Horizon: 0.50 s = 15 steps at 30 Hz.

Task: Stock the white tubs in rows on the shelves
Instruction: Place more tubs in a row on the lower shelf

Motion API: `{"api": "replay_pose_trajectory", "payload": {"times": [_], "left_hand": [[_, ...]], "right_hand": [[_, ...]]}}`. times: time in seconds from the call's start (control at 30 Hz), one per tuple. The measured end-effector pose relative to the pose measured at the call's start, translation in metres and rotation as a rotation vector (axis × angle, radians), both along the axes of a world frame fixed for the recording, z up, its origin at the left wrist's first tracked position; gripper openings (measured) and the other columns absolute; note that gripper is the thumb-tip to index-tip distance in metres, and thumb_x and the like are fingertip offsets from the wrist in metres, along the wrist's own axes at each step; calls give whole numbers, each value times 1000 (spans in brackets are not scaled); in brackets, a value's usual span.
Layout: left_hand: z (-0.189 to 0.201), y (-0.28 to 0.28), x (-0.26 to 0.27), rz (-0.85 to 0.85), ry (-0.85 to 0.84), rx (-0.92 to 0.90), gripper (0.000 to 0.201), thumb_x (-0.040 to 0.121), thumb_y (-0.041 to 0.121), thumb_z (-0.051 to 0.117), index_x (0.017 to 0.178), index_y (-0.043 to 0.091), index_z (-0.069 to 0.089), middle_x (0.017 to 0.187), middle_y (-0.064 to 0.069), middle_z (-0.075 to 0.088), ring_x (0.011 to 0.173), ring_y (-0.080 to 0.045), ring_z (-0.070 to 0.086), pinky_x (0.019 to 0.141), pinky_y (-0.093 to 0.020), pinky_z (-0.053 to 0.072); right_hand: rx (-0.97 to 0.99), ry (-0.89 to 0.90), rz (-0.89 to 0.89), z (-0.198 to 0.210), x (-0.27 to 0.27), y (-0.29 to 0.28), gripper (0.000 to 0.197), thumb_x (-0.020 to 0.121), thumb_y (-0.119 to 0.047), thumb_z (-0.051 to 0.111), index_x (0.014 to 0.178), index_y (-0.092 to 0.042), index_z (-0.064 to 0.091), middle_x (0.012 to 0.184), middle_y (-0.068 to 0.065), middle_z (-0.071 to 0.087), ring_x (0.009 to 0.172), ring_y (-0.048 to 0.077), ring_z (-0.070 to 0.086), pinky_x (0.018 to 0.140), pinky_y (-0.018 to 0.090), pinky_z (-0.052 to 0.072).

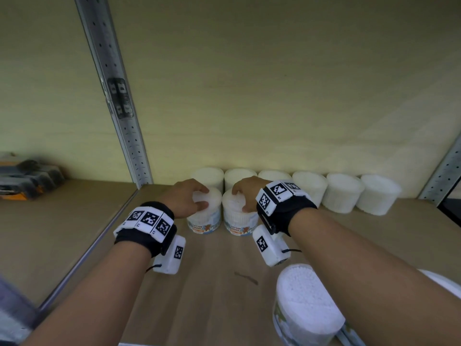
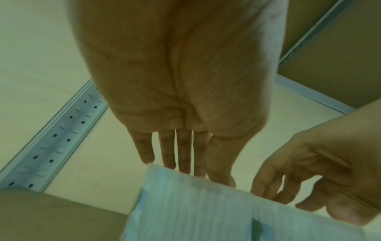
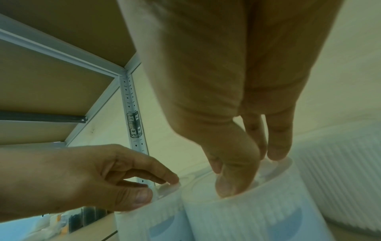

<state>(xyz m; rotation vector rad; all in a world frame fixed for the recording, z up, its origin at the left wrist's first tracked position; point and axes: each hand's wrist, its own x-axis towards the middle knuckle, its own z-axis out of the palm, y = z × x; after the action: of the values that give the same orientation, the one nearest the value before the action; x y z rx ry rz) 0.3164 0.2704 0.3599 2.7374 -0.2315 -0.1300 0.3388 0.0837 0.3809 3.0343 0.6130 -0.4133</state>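
Observation:
Two white cotton-bud tubs stand side by side on the wooden shelf (image 1: 204,275), just in front of the back row. My left hand (image 1: 199,197) grips the lid of the left tub (image 1: 205,221) from above, thumb at the front and fingers over the far rim. My right hand (image 1: 240,199) holds the right tub (image 1: 239,223) the same way. In the right wrist view my right hand (image 3: 247,176) pinches the right tub (image 3: 257,216) at its rim, and my left hand (image 3: 156,187) curls on the left tub (image 3: 152,221). The left wrist view shows my left hand (image 2: 191,171) over the left tub (image 2: 195,212).
Several white tubs (image 1: 341,193) line the back wall in a row. Another tub (image 1: 306,303) of cotton buds stands at the shelf's front right, under my right forearm. A perforated metal upright (image 1: 119,108) bounds the bay on the left, with dark boxes (image 1: 25,178) beyond it.

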Motion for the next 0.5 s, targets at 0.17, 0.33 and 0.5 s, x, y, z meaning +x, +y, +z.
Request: {"api": "replay_pose_trajectory", "payload": {"times": [0.17, 0.33, 0.5], "left_hand": [[5, -7, -5, 20, -15, 63, 45, 93, 32, 57, 135, 23, 46, 145, 4, 41, 131, -15, 42, 87, -15, 26], [9, -8, -5, 21, 17, 74, 46, 93, 32, 56, 136, 23, 45, 145, 3, 41, 130, -14, 42, 84, -15, 26], [7, -8, -3, 9, 43, 83, 47, 93, 31, 57, 137, 22, 44, 146, 2, 39, 131, -17, 41, 92, -18, 29]], "right_hand": [[-4, 93, -32, 2, 6, 3, 56, 96, -12, 53, 147, -2, 32, 152, 11, 36, 138, 23, 39, 107, 23, 32], [56, 21, -30, -2, 3, -1, 61, 93, -15, 58, 147, -6, 32, 150, 10, 38, 136, 23, 41, 106, 23, 33], [39, 52, -72, -7, 7, 1, 48, 96, -10, 52, 141, 3, 41, 146, 17, 43, 135, 26, 43, 94, 13, 42]]}}
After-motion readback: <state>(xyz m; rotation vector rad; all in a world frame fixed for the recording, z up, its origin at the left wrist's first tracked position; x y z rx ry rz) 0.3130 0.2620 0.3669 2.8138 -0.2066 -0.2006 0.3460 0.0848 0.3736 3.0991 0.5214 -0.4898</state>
